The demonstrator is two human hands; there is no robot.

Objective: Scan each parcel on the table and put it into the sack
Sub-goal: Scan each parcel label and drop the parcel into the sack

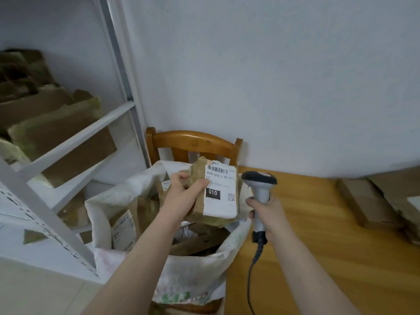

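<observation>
Though crumpled, boxy cardboard parcel point(219, 201)

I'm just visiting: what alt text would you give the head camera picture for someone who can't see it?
A person's left hand holds a labelled cardboard parcel above a partly filled white sack, while the right hand grips a corded barcode scanner beside it. More flat boxes lie on the wooden table.

The parcel point(197, 201) is seen as brown cardboard wrapped in creased, glossy tape, with a matt white paper label point(220, 202). At its 7 o'clock, the sack point(188, 280) is made of coarse white woven cloth. The scanner point(261, 185) is moulded in smooth grey plastic. The table point(329, 258), at 4 o'clock, and the chair point(195, 138), at 12 o'clock, are finished in varnished wood.
</observation>
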